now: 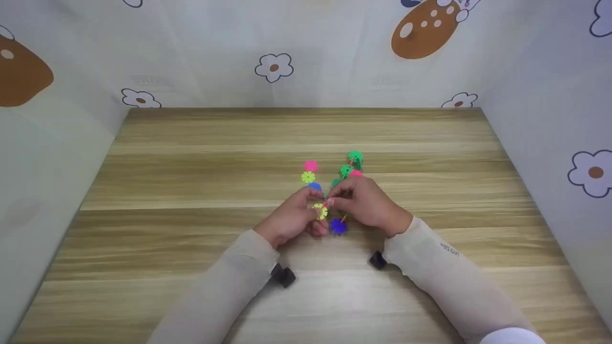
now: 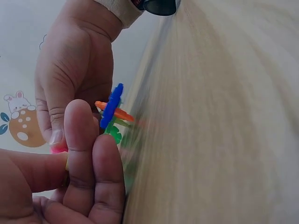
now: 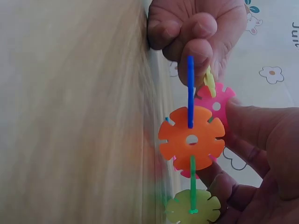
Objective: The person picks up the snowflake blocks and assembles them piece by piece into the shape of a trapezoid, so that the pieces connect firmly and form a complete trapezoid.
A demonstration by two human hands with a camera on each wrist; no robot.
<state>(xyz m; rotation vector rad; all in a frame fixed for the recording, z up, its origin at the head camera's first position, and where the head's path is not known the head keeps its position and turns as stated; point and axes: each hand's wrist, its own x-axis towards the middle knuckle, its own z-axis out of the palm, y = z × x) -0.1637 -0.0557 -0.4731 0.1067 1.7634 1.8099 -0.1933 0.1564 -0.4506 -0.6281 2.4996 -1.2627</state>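
Observation:
My left hand [image 1: 292, 216] pinches a yellow notched plastic disc [image 1: 321, 211] between thumb and fingers. The right hand [image 1: 370, 203] holds a pink notched disc [image 3: 224, 97], which meets the yellow one edge to edge. Below the right hand hangs a joined row with a dark blue disc [image 1: 338, 226], an orange disc [image 3: 192, 137], a green disc [image 3: 193, 182] and a yellow-green disc [image 3: 194, 205]. Beyond the hands, linked green discs [image 1: 346, 170] stretch away. My fingers hide part of the joined discs.
Just past the left hand are a pink disc [image 1: 311, 166], a light yellow disc [image 1: 308, 177] and a blue disc [image 1: 314, 187] in a row. Wood-grain tabletop [image 1: 191, 167] surrounds the hands. A patterned cloth wall [image 1: 215, 57] borders its back and sides.

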